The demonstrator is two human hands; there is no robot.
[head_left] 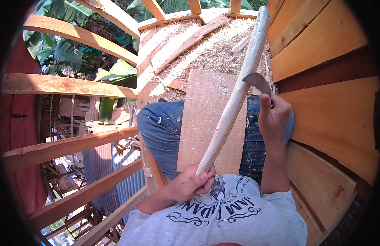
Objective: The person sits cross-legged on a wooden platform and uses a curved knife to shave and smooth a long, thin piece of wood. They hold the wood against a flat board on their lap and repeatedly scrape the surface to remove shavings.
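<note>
A long, pale peeled wooden pole (235, 98) slants from my chest up toward the far right. My left hand (193, 180) is closed round its near end, against my shirt. In my right hand (274, 114) is a knife with a dark curved blade (257, 82); the fingers wrap its handle, which is mostly hidden. The blade's tip end touches the right side of the pole, about a third of the way down from the far end. Beneath the pole a flat wooden board (210, 119) lies across my lap, dotted with shavings.
Wood shavings (222, 51) cover the floor ahead, with a loose plank (190, 43) among them. A slatted wooden railing (75, 149) runs along the left, with corrugated metal sheets (124, 180) below it. Close on the right stands a plank wall (329, 119). Banana leaves (116, 74) hang beyond the railing.
</note>
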